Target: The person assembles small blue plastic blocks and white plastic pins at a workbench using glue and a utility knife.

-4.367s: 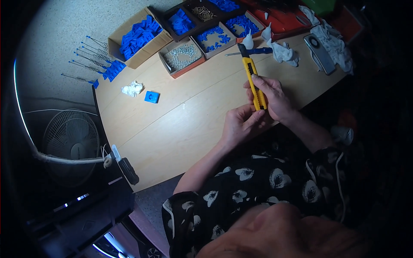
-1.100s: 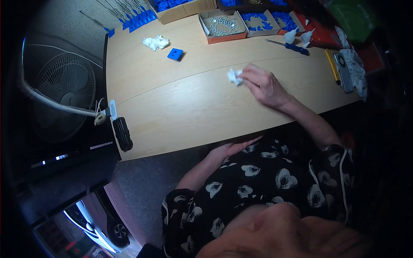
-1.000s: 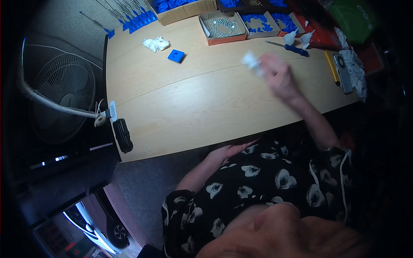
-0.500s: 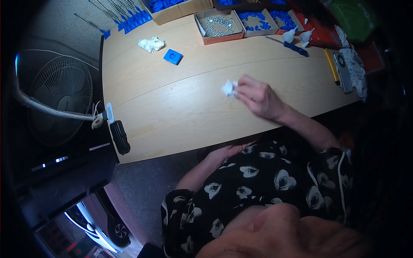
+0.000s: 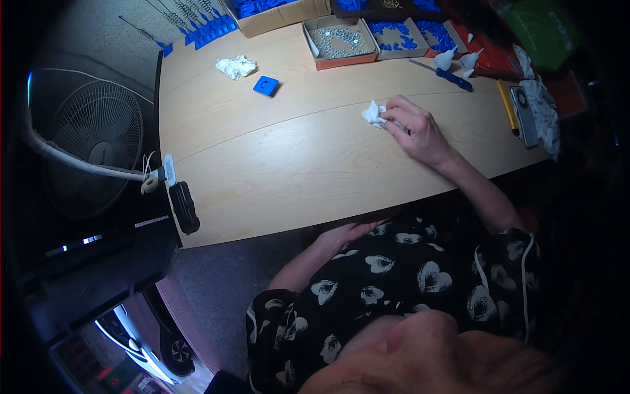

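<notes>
My right hand (image 5: 423, 133) is over the right half of the wooden table (image 5: 275, 171), closed in a pinch. Between its fingertips is a crumpled white tissue (image 5: 373, 114), held at or just above the tabletop. My left hand (image 5: 349, 232) rests low against my patterned shirt, by the table's front edge. Its visible fingers lie stretched out, and part of it is hidden. Farther left on the table is a small blue square plastic piece (image 5: 266, 85). Another crumpled white tissue (image 5: 236, 67) lies just beyond it.
Along the back stand a cardboard tray of clear beads (image 5: 338, 43), trays of small blue parts (image 5: 394, 36) and a larger box (image 5: 279, 20). A blue-handled screwdriver (image 5: 453, 79), white squeeze bottles (image 5: 445, 60), a yellow cutter (image 5: 507, 105) and a phone (image 5: 523, 115) lie right. A fan (image 5: 98, 148) stands left.
My right hand has moved right and away from me across the tabletop with the tissue in its fingers. The left hand has stayed in place. The view has shifted slightly.
</notes>
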{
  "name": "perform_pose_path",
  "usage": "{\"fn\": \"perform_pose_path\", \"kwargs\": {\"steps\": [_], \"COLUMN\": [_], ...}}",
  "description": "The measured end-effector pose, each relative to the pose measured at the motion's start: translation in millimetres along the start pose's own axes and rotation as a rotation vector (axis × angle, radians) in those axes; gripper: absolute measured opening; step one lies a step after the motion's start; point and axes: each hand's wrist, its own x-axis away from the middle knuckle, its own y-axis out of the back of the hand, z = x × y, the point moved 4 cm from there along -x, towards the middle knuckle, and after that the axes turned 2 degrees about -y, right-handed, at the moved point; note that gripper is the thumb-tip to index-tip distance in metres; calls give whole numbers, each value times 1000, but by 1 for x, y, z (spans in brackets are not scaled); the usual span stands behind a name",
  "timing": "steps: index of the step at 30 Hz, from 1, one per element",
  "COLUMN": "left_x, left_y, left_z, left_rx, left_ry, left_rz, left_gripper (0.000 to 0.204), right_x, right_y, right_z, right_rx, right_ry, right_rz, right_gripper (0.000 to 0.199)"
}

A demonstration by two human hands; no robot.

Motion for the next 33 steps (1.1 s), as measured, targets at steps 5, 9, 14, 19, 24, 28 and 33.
{"fn": "perform_pose_path", "kwargs": {"steps": [5, 9, 14, 19, 24, 28, 33], "left_x": [0, -2, 5, 10, 11, 8, 7], "left_y": [11, 23, 37, 14, 11, 14, 48], "left_z": [4, 9, 5, 14, 13, 13, 21], "left_rx": [-42, -73, -119, -336, -104, 131, 9], "left_ry": [-15, -56, -108, -226, -163, -96, -116], "left_rz": [109, 178, 269, 234, 164, 94, 15], "left_gripper": [50, 51, 51, 41, 42, 43, 44], "right_x": [-14, -17, 4, -23, -35, -42, -50], "right_y": [31, 4, -2, 42, 30, 22, 24], "right_z": [-59, -23, -4, -68, -62, -53, -67], "right_rx": [235, 139, -62, 65, 79, 58, 117], "right_ry": [-139, -61, 18, -314, -193, -162, -173], "right_rz": [-206, -157, 56, -172, -54, 92, 51], "right_gripper": [10, 11, 11, 13, 16, 17, 16]}}
